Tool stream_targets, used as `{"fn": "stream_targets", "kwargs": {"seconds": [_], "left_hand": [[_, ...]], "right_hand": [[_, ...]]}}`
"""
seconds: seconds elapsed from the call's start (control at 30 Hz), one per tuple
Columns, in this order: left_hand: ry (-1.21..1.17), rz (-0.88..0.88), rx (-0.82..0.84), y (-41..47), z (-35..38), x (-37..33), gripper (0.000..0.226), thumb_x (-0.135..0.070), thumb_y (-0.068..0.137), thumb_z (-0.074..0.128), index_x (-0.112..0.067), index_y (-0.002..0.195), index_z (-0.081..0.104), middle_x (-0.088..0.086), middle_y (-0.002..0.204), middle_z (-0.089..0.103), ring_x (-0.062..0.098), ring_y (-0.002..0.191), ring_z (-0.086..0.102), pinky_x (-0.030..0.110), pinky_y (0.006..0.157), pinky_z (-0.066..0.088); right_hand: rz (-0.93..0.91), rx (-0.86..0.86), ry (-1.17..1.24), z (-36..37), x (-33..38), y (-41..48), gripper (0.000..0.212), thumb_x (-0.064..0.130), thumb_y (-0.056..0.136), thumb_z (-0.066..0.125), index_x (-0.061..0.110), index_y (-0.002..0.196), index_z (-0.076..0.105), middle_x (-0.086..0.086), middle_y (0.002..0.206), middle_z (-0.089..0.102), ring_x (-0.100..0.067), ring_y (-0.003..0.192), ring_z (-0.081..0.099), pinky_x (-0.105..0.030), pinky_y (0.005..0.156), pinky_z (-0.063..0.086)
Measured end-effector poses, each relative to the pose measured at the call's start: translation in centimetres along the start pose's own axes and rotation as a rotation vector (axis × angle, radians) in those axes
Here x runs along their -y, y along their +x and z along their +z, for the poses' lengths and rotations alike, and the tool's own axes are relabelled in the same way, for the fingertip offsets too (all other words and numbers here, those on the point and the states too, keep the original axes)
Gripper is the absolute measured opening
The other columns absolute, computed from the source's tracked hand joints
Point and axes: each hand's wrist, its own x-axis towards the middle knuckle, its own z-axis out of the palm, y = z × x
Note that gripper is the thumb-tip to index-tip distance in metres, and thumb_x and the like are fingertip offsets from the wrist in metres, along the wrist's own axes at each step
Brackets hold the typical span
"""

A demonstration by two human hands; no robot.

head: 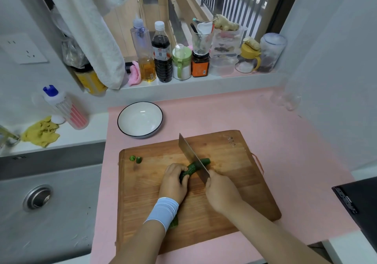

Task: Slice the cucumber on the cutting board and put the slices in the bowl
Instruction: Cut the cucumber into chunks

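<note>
Slicing the bumpy green cucumber.
My left hand curls round it, right hand grips the broad steel cleaver; I should tuck fingertips back.

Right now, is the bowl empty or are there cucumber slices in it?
Empty. The bowl shows only its bare white inside; two small cut cucumber pieces lie on the cutting board instead.

Knife across cuke, on board
</note>
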Motion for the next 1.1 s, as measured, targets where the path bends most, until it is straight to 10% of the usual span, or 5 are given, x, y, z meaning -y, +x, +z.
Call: {"fn": "stream_targets", "kwargs": {"seconds": [0.67, 1.1], "left_hand": [[0.027, -0.196, 0.119, -0.5, -2.9, 0.5, 0.029, -0.014, 0.078, 0.075, -0.026, 0.099, 0.059, -0.011, 0.099, 0.056, 0.011, 0.094, 0.054, 0.024, 0.087, 0.044], [0.018, -0.14, -0.043, -2.2, -2.3, 1.2, 0.015, -0.006, 0.082, 0.071, -0.013, 0.093, 0.062, -0.006, 0.093, 0.054, 0.011, 0.09, 0.048, 0.01, 0.081, 0.03]], "right_hand": [[-0.068, -0.115, -0.015, -1.7, 1.5, -1.0, 0.033, 0.031, 0.106, 0.033, 0.026, 0.121, 0.061, 0.008, 0.083, 0.063, -0.014, 0.074, 0.062, -0.033, 0.067, 0.054], [-0.225, -0.144, -0.161, -0.2, 3.1, -3.9, 0.028, 0.031, 0.106, 0.033, 0.029, 0.121, 0.057, 0.008, 0.08, 0.061, -0.013, 0.07, 0.058, -0.03, 0.063, 0.049]]}}
